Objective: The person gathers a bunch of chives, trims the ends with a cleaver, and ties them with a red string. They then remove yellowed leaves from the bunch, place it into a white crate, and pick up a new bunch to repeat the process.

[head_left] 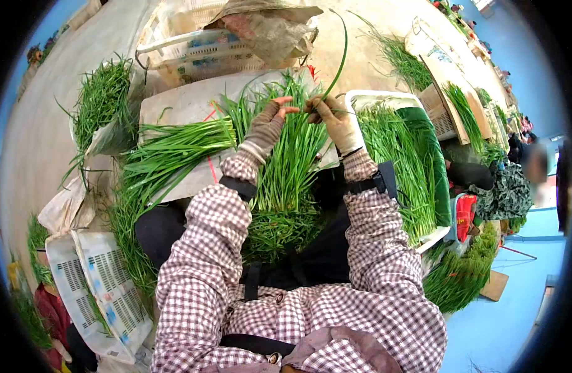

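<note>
In a worn glove with bare fingertips, my left hand point(270, 123) has its fingers apart above the loose green stalks point(286, 168) on my lap. My gloved right hand point(333, 119) pinches one long green stalk point(343, 59), which curves upward from the fingers. The two hands are close but not touching. Left of them, a bundle of green stalks point(183, 143) lies across a pale board point(158, 112). To the right, a white tray point(373, 96) holds long stalks laid side by side beside a dark green cloth point(426, 143).
An empty-looking white crate point(106, 280) stands at lower left. A large crate point(205, 56) with a crumpled sack point(267, 31) is ahead. More greens point(102, 102) fill a bag at left. A co-worker in camouflage clothing point(510, 189) sits at right beside a red bag point(464, 214).
</note>
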`<act>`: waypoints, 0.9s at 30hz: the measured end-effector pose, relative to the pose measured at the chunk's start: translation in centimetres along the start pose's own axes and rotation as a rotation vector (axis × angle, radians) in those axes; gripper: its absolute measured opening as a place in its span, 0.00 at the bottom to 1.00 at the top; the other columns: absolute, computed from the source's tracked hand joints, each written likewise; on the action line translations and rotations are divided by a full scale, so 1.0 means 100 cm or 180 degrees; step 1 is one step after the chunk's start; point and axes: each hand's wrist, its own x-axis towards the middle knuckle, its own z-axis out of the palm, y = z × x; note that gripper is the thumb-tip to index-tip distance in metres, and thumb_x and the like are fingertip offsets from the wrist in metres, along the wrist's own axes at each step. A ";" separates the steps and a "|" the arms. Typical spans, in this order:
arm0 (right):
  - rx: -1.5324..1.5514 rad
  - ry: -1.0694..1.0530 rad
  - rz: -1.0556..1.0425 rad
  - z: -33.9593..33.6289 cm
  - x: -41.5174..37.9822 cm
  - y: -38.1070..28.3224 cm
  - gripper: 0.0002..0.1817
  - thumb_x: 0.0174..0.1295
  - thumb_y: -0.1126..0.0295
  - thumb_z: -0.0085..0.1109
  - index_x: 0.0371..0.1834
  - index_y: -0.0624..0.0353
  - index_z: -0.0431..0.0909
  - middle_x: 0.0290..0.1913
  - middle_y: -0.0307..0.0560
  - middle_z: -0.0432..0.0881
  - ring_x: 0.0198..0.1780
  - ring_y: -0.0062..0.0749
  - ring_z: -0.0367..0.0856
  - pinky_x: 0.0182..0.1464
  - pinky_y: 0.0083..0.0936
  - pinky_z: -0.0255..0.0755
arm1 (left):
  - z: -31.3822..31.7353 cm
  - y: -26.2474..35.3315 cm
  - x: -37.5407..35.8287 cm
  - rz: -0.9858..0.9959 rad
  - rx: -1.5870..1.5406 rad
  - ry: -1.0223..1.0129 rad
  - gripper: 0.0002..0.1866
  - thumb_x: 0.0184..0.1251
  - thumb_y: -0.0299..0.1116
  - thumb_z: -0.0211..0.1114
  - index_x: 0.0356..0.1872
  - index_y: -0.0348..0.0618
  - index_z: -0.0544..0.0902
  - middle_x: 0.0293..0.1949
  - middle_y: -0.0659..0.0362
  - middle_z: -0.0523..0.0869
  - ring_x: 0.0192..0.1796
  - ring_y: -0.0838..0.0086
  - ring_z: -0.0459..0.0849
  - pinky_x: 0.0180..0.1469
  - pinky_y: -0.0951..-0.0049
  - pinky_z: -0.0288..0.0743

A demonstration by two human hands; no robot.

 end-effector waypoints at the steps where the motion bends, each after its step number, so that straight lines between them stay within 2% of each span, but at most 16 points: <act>1: 0.0023 0.0003 -0.0029 0.001 0.001 0.003 0.12 0.67 0.65 0.50 0.42 0.62 0.76 0.33 0.38 0.80 0.28 0.17 0.76 0.32 0.16 0.72 | 0.004 -0.008 0.009 0.0088 -0.0298 -0.0314 0.12 0.70 0.36 0.50 0.49 0.44 0.75 0.39 0.62 0.83 0.40 0.78 0.74 0.48 0.75 0.68; 3: 0.0072 0.0064 -0.0041 0.001 0.001 0.004 0.11 0.67 0.66 0.49 0.42 0.63 0.75 0.34 0.39 0.80 0.28 0.18 0.76 0.32 0.17 0.72 | 0.014 -0.034 0.019 0.0137 -0.0581 -0.0667 0.13 0.72 0.40 0.48 0.47 0.45 0.76 0.38 0.64 0.83 0.39 0.80 0.72 0.48 0.76 0.66; 5: -0.0031 -0.0112 0.0019 0.000 -0.002 0.006 0.11 0.68 0.67 0.48 0.42 0.63 0.76 0.35 0.39 0.80 0.29 0.18 0.76 0.32 0.17 0.72 | 0.026 -0.078 0.021 -0.0716 -0.1425 -0.0934 0.17 0.72 0.46 0.47 0.43 0.47 0.79 0.35 0.66 0.80 0.40 0.80 0.72 0.50 0.76 0.64; 6: 0.0225 -0.0178 -0.0094 0.001 -0.004 0.011 0.11 0.68 0.67 0.47 0.42 0.64 0.76 0.35 0.39 0.80 0.29 0.19 0.76 0.32 0.16 0.71 | 0.034 -0.107 0.025 -0.1040 -0.1293 -0.0822 0.21 0.70 0.53 0.47 0.38 0.49 0.81 0.33 0.67 0.78 0.39 0.79 0.72 0.50 0.74 0.64; 7: 0.0248 -0.0155 -0.0014 0.002 -0.007 0.015 0.12 0.68 0.67 0.47 0.41 0.64 0.76 0.35 0.40 0.79 0.30 0.19 0.76 0.32 0.16 0.71 | 0.048 -0.198 0.044 -0.0742 -0.1278 -0.1092 0.25 0.68 0.57 0.46 0.40 0.47 0.81 0.35 0.63 0.80 0.41 0.74 0.74 0.51 0.70 0.64; 9: 0.0128 -0.0181 -0.0009 0.005 -0.018 0.019 0.12 0.68 0.67 0.47 0.41 0.65 0.76 0.34 0.40 0.80 0.30 0.20 0.76 0.33 0.16 0.71 | 0.035 -0.157 0.030 -0.1272 0.0446 -0.1228 0.29 0.67 0.59 0.43 0.42 0.43 0.80 0.39 0.55 0.82 0.43 0.66 0.76 0.53 0.67 0.64; 10: 0.0032 -0.0086 0.0082 0.008 -0.025 0.020 0.13 0.68 0.66 0.47 0.40 0.65 0.76 0.34 0.40 0.80 0.30 0.20 0.76 0.32 0.17 0.71 | 0.042 -0.214 0.040 -0.1157 0.0736 -0.1456 0.30 0.68 0.58 0.42 0.44 0.41 0.80 0.44 0.48 0.81 0.47 0.58 0.77 0.54 0.64 0.64; 11: 0.0040 -0.0124 0.0140 0.008 -0.027 0.020 0.13 0.68 0.66 0.47 0.40 0.65 0.76 0.34 0.40 0.80 0.30 0.20 0.76 0.32 0.17 0.71 | 0.044 -0.222 0.034 -0.1218 0.0710 -0.1428 0.30 0.68 0.58 0.42 0.44 0.41 0.80 0.44 0.48 0.81 0.47 0.58 0.77 0.54 0.64 0.64; 13: 0.0072 0.0073 -0.0084 0.010 -0.028 0.016 0.13 0.68 0.65 0.46 0.40 0.65 0.76 0.33 0.40 0.80 0.30 0.19 0.76 0.31 0.16 0.72 | 0.044 -0.230 0.021 -0.0811 0.0755 -0.0993 0.30 0.69 0.57 0.39 0.45 0.42 0.80 0.45 0.47 0.81 0.50 0.53 0.76 0.54 0.61 0.66; 14: 0.0033 0.0135 -0.0059 0.011 -0.023 0.009 0.14 0.69 0.64 0.44 0.39 0.64 0.76 0.32 0.39 0.80 0.30 0.19 0.76 0.31 0.16 0.73 | 0.036 -0.204 0.023 -0.0360 0.0518 -0.1273 0.26 0.70 0.52 0.41 0.46 0.43 0.79 0.46 0.48 0.81 0.52 0.54 0.75 0.54 0.58 0.67; 15: -0.0151 0.0131 -0.0040 0.004 -0.017 0.022 0.15 0.69 0.63 0.44 0.38 0.64 0.75 0.32 0.39 0.80 0.31 0.18 0.76 0.32 0.16 0.73 | 0.028 -0.171 0.019 -0.0384 0.0528 -0.1272 0.26 0.70 0.52 0.41 0.46 0.43 0.79 0.46 0.48 0.81 0.52 0.54 0.75 0.54 0.58 0.67; 17: 0.0059 0.0372 0.0225 0.003 -0.007 0.020 0.16 0.69 0.62 0.43 0.37 0.63 0.75 0.32 0.39 0.79 0.31 0.18 0.76 0.33 0.17 0.73 | 0.016 -0.101 -0.002 0.0825 0.0767 0.0491 0.19 0.69 0.45 0.46 0.46 0.43 0.78 0.45 0.49 0.81 0.51 0.56 0.76 0.54 0.58 0.68; 19: 0.0088 0.0505 0.0385 -0.003 0.004 0.028 0.16 0.70 0.61 0.42 0.40 0.62 0.75 0.31 0.40 0.79 0.29 0.19 0.75 0.33 0.16 0.71 | 0.005 -0.064 -0.027 0.1459 0.1414 0.0530 0.11 0.62 0.36 0.55 0.44 0.47 0.79 0.39 0.53 0.81 0.45 0.59 0.78 0.50 0.61 0.71; 21: 0.0067 0.0554 0.0576 -0.004 0.015 0.036 0.16 0.70 0.61 0.41 0.40 0.62 0.74 0.31 0.40 0.79 0.28 0.19 0.75 0.32 0.16 0.70 | 0.010 -0.039 -0.061 0.1589 0.1624 -0.1004 0.14 0.59 0.41 0.59 0.45 0.49 0.78 0.44 0.58 0.79 0.51 0.61 0.75 0.56 0.60 0.68; 23: 0.0280 0.0377 0.0792 0.001 0.028 0.044 0.15 0.70 0.63 0.41 0.40 0.62 0.75 0.30 0.40 0.79 0.26 0.19 0.75 0.31 0.16 0.68 | 0.023 -0.060 -0.097 0.2025 0.2245 -0.2106 0.16 0.59 0.48 0.59 0.46 0.55 0.78 0.57 0.65 0.75 0.66 0.66 0.63 0.69 0.52 0.45; 27: -0.0083 0.0509 0.0667 0.006 0.060 0.034 0.14 0.69 0.63 0.44 0.37 0.62 0.75 0.27 0.39 0.78 0.24 0.19 0.75 0.26 0.16 0.70 | 0.014 -0.113 -0.120 0.1840 0.2416 -0.2272 0.17 0.58 0.49 0.58 0.45 0.56 0.78 0.60 0.66 0.72 0.69 0.66 0.58 0.70 0.48 0.41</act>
